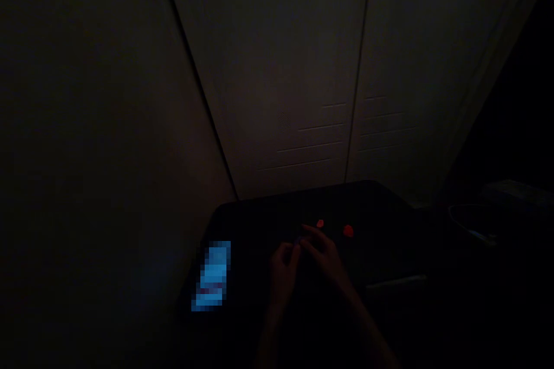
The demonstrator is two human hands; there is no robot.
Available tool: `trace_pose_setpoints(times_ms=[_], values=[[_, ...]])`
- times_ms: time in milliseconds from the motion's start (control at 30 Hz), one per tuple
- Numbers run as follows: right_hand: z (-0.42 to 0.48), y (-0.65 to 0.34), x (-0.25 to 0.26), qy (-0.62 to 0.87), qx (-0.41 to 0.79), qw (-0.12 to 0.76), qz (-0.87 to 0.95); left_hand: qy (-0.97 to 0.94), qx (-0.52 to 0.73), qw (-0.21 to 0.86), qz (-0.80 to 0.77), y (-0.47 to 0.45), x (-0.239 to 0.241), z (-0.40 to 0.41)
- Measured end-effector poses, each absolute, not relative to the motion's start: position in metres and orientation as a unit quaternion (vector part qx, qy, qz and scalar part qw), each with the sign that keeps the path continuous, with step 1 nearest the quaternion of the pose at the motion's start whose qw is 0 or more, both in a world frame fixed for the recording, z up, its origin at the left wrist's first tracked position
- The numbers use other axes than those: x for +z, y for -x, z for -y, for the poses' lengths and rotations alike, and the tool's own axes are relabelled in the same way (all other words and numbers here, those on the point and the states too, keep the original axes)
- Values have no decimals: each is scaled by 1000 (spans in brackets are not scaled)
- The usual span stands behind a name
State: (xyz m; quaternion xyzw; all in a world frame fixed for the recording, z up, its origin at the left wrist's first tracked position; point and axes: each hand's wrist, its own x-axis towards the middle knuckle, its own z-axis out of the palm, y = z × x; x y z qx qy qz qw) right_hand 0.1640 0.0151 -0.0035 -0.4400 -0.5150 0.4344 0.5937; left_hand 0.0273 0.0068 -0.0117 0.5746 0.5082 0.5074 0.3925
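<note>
Very little light falls on the scene. Over a dark tabletop, my left hand and my right hand meet with their fingertips close together. Between them is a small bluish-purple piece, too dim to name; the fingers of both hands are pinched around it. Just beyond my right hand's fingers lies a small red piece. A second, rounder red lump sits a little to the right of it, apart from my hand.
A lit, blurred screen lies at the table's left side. Behind the table rise pale panels with slots and dark seams. To the right, a thin cable shows faintly in the dark.
</note>
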Motion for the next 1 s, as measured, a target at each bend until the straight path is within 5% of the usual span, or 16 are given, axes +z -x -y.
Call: trace_pose_setpoints(times_ms=[1000], values=[[-18, -165, -6, 454, 408, 564, 556, -597, 486, 348, -535, -26, -11, -5]])
